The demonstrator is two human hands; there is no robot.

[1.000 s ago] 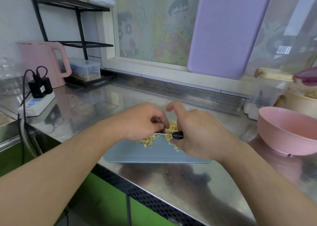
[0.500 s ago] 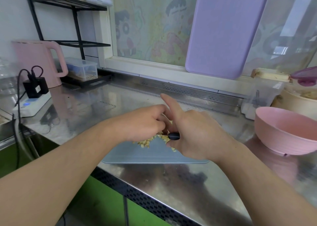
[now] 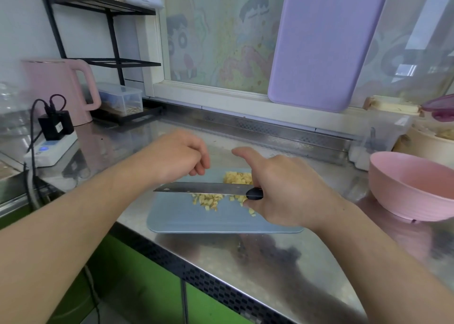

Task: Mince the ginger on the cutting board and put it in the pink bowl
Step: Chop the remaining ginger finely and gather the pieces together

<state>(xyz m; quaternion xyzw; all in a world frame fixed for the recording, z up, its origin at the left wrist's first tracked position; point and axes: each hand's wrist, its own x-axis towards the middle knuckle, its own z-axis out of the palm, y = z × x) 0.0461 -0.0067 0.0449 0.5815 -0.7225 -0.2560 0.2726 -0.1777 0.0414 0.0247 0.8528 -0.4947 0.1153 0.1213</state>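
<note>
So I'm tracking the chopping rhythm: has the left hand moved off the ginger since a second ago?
Yes. The left hand has lifted back-left off the ginger toward the board's far left edge.

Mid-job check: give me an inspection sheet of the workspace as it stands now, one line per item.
Surface: steel counter, reflective, smudged near the front edge.
Job's things: diced ginger on the blue board; knife held level over it; pink bowl on the right, no ginger seen in the part that shows.
Clutter: pink kettle, clear box, lilac board leaning on the window, tubs at far right.
Hands: right hand grips the knife handle; left hand loosely curled above the board, holding nothing.
Cables: black adapter in a power strip, cords trailing off the left edge.
Surroundings: black rack, cartoon window film, green cabinet fronts below.
</note>
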